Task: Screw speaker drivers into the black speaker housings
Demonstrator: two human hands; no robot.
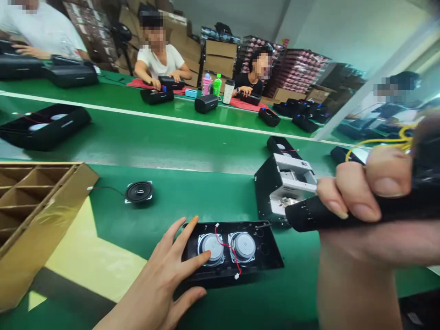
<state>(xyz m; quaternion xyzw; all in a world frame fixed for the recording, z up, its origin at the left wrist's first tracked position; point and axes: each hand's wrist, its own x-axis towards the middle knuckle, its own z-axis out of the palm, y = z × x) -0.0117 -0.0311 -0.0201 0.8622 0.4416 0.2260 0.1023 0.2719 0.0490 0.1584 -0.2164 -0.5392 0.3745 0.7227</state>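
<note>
My left hand [172,266] lies with spread fingers on the left end of a black speaker housing [271,256], one fingertip on a round speaker magnet. Two speakers [244,245] sit side by side in the housing, with red wires and small white plugs across them. In my right hand [360,183] is a black electric screwdriver [299,215], gripped sideways with the fingers wrapped round it. Its thin bit points left to the housing's upper right corner; whether it touches a screw I cannot tell. Just behind stands a black and white screw feeder [268,188].
A loose speaker [139,191] with a wire lies on the green bench. On the left is a divided cardboard box [48,215] near yellow sheet material [92,256]. Further housings [48,126] stand beyond. Several people sit across the bench, near bottles [217,85] and a cup [228,91].
</note>
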